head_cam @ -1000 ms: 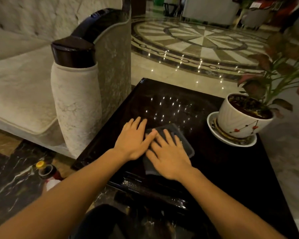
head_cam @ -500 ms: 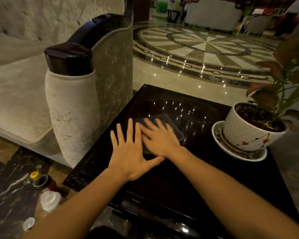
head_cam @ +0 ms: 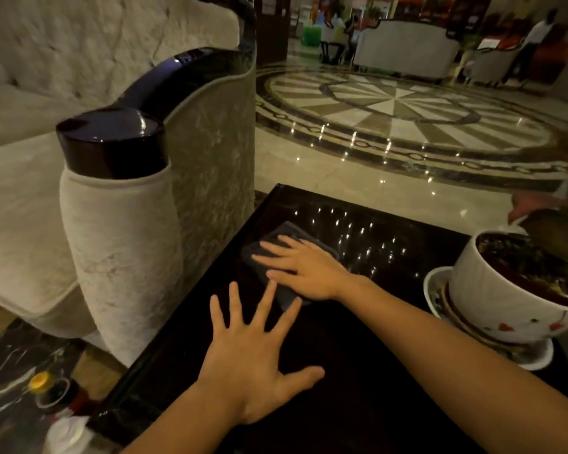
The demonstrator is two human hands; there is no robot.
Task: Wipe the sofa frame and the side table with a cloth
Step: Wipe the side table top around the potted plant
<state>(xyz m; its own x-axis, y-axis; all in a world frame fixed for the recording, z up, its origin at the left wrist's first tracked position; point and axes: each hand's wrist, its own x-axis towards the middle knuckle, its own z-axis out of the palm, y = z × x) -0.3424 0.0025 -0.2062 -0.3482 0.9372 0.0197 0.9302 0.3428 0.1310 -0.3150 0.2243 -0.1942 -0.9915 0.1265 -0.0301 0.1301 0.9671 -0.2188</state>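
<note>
Compared with half a second back, the right hand [head_cam: 305,273] has pushed the cloth [head_cam: 286,231] further from the person and toward the table's sofa-side edge, and the 2 hands, which lay side by side then, are now staggered. The right hand lies flat on the dark grey cloth, fingers straight and a little apart, pressing it to the tabletop. The left hand [head_cam: 253,362] is nearer the person, palm down on the bare wood with all 5 fingers spread wide and holding nothing; its longest fingertips reach the cloth's near edge. The side table [head_cam: 358,371] is dark, glossy wood that mirrors many small ceiling lights. Just beside its left edge stands the sofa's pale upholstered arm [head_cam: 122,267], topped by the sofa frame [head_cam: 112,142], a dark polished cap and rail. Beyond lies a shiny marble floor with a large round inlaid medallion [head_cam: 397,106], and far off a pale sofa [head_cam: 407,44] and blurred figures. On the table's right side a white plant pot [head_cam: 505,299] sits in a saucer [head_cam: 435,290], well apart from the cloth, its leaves [head_cam: 548,224] reaching over the right edge. On the floor at lower left are a yellow-capped bottle [head_cam: 41,380] and a white bottle [head_cam: 66,434].
</note>
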